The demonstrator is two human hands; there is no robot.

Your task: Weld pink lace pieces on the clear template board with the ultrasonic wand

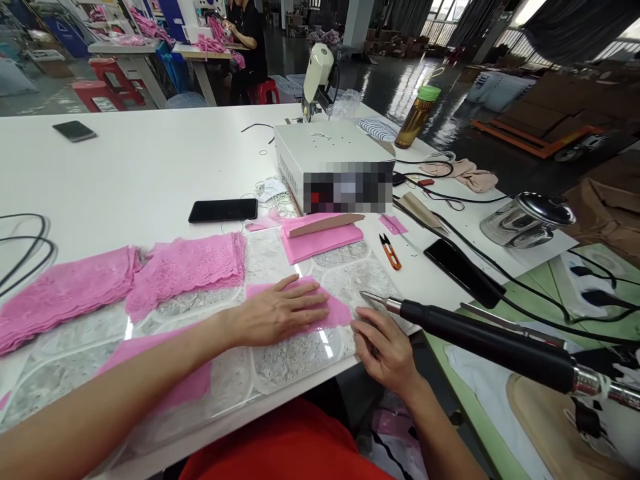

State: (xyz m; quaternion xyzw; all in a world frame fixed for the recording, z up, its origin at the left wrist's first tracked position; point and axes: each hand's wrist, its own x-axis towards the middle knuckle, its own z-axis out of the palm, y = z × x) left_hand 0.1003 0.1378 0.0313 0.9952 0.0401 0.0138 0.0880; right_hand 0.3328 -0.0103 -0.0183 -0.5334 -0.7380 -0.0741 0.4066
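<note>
My left hand [285, 310] lies flat, fingers stretched out, on a pink fabric piece [337, 313] upon the clear patterned mat [280, 370]. At that piece's right tip, my right hand [385, 347] has its fingers curled in, pinching the edge. Just above the right hand, a black-handled pen-like tool [480, 343] points its metal tip left over the mat. Another pink piece [187, 387] lies partly under my left forearm. Folded pink fabric [323, 243] with a brown strip [327, 225] on it sits behind my left hand.
Stacked pink lace [187, 267] lies to the left. Behind are a phone [223, 211] and a white control box [335, 147]. To the right are orange thread snips [390, 252], another phone [465, 272], cables and a steel cup [525, 220]. A person [247, 47] sits in the background.
</note>
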